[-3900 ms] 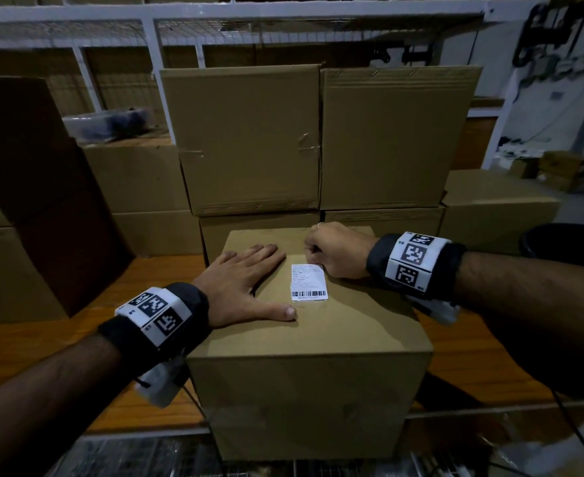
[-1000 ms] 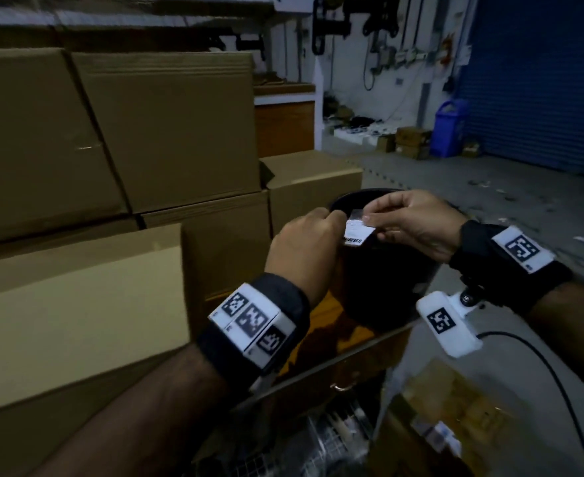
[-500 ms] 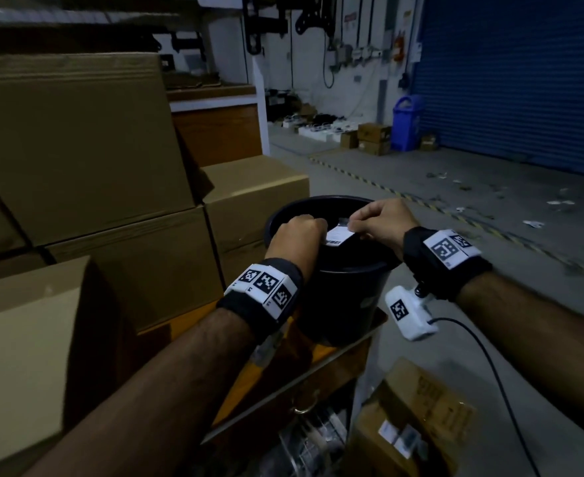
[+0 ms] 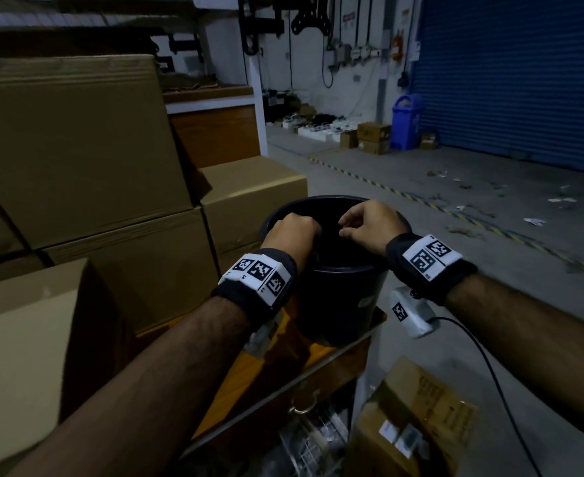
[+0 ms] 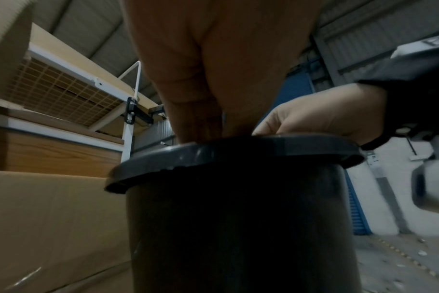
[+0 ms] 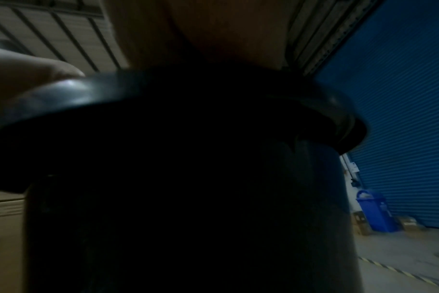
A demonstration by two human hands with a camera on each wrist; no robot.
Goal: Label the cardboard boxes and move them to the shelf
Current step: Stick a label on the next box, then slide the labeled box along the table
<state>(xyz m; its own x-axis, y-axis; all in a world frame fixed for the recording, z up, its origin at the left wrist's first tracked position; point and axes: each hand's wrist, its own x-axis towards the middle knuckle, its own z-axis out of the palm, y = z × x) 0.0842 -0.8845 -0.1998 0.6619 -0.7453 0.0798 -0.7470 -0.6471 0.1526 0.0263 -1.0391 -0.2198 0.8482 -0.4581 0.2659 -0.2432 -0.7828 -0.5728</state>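
Hovering over the black bucket (image 4: 339, 304) beside stacked cardboard boxes (image 4: 77, 149), both hands' fingers (image 4: 347, 223) curl, contents hidden.

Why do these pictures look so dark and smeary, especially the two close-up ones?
Head view: dim warehouse light, straight edges bowed by the wide lens, boxes at lower left blurred. Left wrist view: the black bin fills the frame, its rim soft, the left hand a blurred mass. Right wrist view: darkest, the bin's wall almost featureless, only the blue shutter readable.
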